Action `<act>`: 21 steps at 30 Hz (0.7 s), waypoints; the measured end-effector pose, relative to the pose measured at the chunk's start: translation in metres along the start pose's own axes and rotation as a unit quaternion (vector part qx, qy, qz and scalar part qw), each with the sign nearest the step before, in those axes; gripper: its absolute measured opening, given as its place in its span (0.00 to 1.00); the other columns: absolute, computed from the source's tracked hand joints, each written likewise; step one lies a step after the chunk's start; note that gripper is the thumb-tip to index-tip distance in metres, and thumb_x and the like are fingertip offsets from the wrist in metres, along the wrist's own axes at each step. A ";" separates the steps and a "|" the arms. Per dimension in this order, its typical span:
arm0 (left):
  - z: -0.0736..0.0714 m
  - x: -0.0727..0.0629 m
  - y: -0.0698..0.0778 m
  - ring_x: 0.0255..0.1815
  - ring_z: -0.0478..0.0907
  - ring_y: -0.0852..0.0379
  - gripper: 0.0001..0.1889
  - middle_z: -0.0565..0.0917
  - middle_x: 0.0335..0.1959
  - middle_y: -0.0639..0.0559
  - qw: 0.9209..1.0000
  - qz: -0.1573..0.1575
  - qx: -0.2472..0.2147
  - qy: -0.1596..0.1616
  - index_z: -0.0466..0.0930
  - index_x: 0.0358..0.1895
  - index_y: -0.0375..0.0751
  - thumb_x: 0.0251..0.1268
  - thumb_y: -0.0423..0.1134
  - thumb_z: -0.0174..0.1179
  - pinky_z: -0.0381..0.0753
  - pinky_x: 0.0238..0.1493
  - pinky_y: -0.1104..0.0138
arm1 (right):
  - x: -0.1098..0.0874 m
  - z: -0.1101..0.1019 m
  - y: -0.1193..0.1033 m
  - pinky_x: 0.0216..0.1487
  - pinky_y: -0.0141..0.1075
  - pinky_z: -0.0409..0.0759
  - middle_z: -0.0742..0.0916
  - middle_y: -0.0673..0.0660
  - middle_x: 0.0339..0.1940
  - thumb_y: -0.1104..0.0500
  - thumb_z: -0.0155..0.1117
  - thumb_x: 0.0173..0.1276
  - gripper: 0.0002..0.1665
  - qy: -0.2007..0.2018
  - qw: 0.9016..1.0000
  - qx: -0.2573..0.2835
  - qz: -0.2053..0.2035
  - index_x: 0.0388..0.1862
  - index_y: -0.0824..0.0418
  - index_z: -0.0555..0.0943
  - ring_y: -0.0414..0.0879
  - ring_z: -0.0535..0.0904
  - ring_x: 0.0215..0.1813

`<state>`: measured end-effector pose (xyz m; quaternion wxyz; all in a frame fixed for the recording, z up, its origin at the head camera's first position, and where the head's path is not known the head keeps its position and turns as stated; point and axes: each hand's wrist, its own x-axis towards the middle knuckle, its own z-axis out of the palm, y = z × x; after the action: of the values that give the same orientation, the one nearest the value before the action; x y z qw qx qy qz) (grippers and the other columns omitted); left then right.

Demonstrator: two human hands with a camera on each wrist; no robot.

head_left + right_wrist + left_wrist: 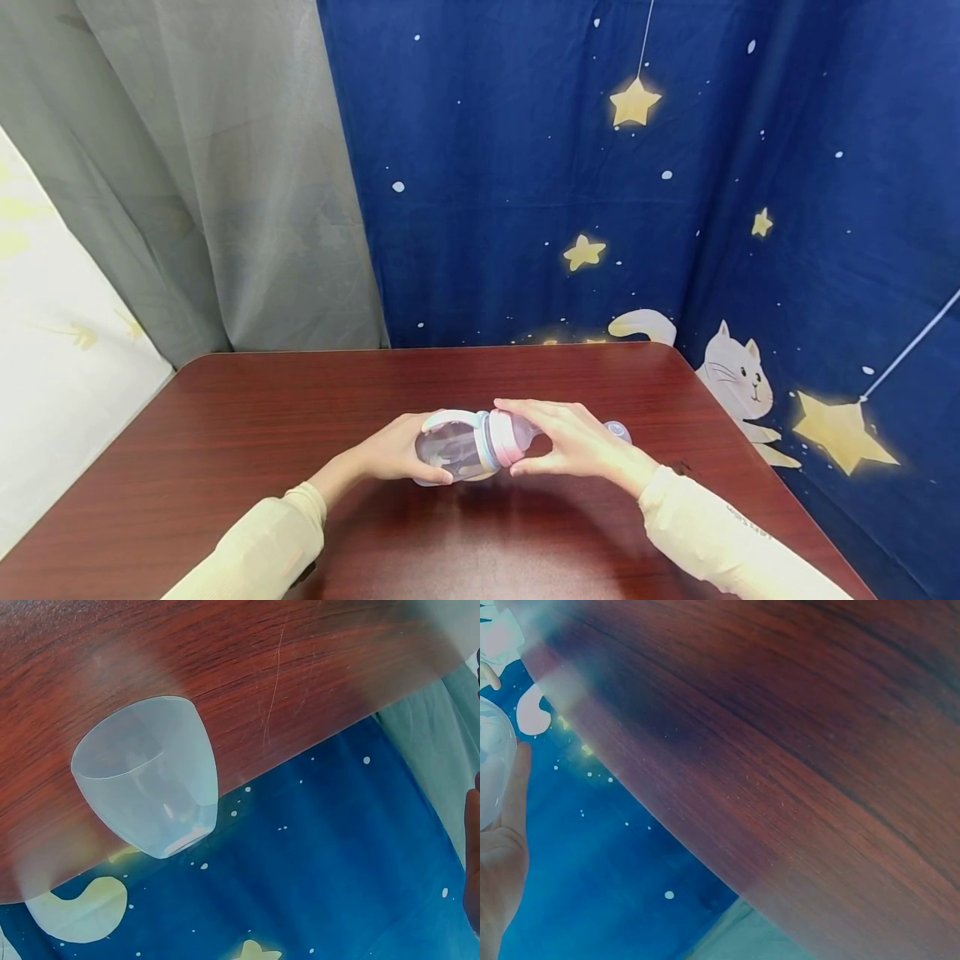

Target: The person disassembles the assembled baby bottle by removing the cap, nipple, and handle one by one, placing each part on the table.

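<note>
A clear baby bottle (450,450) with a white and pale-blue handle lies sideways between both hands, over the middle of the table. Around its body my left hand (393,447) grips with thumb and fingers. At the neck, the thumb and fingers of my right hand (573,437) pinch the pink collar ring (506,437), and a see-through teat shows under the palm. In the left wrist view only the rounded end of the bottle (493,765) and part of the left hand (502,870) appear. Just a sliver of the right hand (472,855) enters the right wrist view.
A translucent cup-shaped cap (146,776) stands on the dark red wooden table (300,383), just beyond the right wrist; the forearm partly hides it in the head view. Behind the table's far edge hang a grey curtain (277,192) and a blue star-patterned curtain (487,167).
</note>
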<state>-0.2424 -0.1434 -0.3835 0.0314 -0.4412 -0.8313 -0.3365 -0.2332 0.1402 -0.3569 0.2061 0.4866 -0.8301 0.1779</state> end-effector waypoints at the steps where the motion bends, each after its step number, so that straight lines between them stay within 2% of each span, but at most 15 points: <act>1: 0.000 0.000 0.000 0.38 0.72 0.65 0.35 0.76 0.40 0.63 1.000 0.003 0.000 0.000 0.69 0.55 0.47 0.39 0.56 0.67 0.72 0.38 0.68 | 0.000 0.000 -0.001 0.47 0.35 0.71 0.74 0.45 0.56 0.32 0.60 0.47 0.45 0.001 1.000 -0.004 0.009 0.63 0.48 0.64 0.36 0.69 0.54; 9: 0.001 0.000 0.000 0.38 0.72 0.65 0.35 0.76 0.40 0.63 1.000 0.000 -0.006 -0.003 0.68 0.55 0.53 0.39 0.56 0.67 0.72 0.39 0.69 | 0.001 -0.001 -0.005 0.46 0.37 0.71 0.75 0.43 0.55 0.30 0.57 0.49 0.42 0.010 0.997 -0.027 0.068 0.63 0.43 0.64 0.36 0.70 0.53; 11: 0.001 0.000 0.000 0.38 0.73 0.65 0.35 0.77 0.40 0.63 1.000 0.006 -0.005 -0.003 0.68 0.55 0.51 0.39 0.56 0.67 0.72 0.39 0.68 | 0.001 0.000 -0.005 0.45 0.38 0.72 0.76 0.44 0.54 0.29 0.56 0.49 0.42 0.007 0.997 -0.030 0.072 0.62 0.44 0.65 0.37 0.71 0.52; 18: 0.000 0.000 0.001 0.38 0.72 0.65 0.35 0.76 0.40 0.63 1.000 -0.014 -0.006 -0.002 0.69 0.54 0.50 0.39 0.57 0.67 0.72 0.39 0.68 | 0.001 0.001 -0.005 0.43 0.36 0.72 0.78 0.44 0.51 0.29 0.55 0.49 0.41 -0.003 0.997 -0.028 0.067 0.60 0.45 0.68 0.36 0.73 0.50; 21: 0.001 0.001 0.000 0.37 0.73 0.64 0.34 0.77 0.39 0.62 1.000 -0.003 -0.006 -0.005 0.69 0.55 0.51 0.40 0.57 0.67 0.72 0.39 0.68 | 0.001 0.001 -0.005 0.43 0.36 0.72 0.78 0.45 0.51 0.29 0.56 0.48 0.40 -0.003 0.998 -0.022 0.060 0.60 0.44 0.68 0.36 0.73 0.50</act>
<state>-0.2425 -0.1422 -0.3834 0.0232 -0.4405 -0.8307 -0.3395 -0.2299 0.1365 -0.3570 0.2035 0.4320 -0.8619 0.1705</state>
